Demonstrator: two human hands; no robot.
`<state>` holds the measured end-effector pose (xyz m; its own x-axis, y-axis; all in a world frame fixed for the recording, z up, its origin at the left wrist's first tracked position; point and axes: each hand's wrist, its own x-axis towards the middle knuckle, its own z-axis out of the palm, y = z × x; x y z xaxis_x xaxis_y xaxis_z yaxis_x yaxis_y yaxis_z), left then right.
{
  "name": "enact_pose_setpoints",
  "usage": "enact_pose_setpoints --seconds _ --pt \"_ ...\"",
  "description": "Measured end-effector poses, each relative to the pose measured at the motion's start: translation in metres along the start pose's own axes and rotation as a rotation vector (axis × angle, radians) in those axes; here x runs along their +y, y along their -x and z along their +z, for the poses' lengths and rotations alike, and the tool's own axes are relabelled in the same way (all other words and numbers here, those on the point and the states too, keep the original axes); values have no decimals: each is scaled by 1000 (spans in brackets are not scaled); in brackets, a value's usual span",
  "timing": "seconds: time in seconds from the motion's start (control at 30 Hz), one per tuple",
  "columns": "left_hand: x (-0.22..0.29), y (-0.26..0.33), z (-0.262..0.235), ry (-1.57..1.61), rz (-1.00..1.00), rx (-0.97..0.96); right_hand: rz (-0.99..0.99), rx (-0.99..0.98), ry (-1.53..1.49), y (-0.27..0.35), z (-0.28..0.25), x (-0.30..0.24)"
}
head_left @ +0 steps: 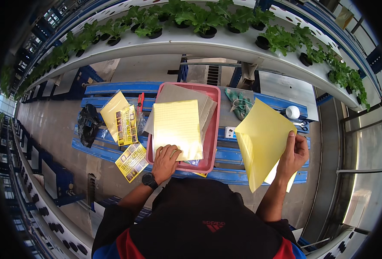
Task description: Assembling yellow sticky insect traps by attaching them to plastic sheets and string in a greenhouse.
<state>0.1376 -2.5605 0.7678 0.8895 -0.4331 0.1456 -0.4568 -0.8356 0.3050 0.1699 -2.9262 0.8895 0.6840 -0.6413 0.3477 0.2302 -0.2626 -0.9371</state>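
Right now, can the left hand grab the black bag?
Probably yes. The left hand rests on the sheets in the pink tray, holding nothing; only flat yellow packets lie between it and the black bag.

My count: one red tray (214, 129); one gridded yellow sheet (177, 129) atop grey sheets in it; one plain yellow sheet (262, 140) held up; two printed yellow packets (127, 125) and (131, 161); one black bag (87, 124); one white roll (292, 112); one green glove bundle (239, 103); two hands (166, 162) and (293, 155).
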Motion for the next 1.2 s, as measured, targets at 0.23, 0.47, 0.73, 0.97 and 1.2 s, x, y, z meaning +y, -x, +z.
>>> enact_pose_setpoints --seconds 0.23,0.47,0.73,0.97,1.2 --pt "3 -20 -39 55 90 301 -42 -35 20 -8 2 -1" --pt "-18 -72 -128 391 -288 898 -80 -94 4 -22 10 -2" --pt "-57 -60 -81 1411 -676 844 -361 -125 355 -48 12 -10" --pt "-57 -36 1 1635 -951 665 -617 -135 476 -48 35 -5" --pt "-65 -11 32 1692 -1021 692 -627 -298 493 -15 71 28"
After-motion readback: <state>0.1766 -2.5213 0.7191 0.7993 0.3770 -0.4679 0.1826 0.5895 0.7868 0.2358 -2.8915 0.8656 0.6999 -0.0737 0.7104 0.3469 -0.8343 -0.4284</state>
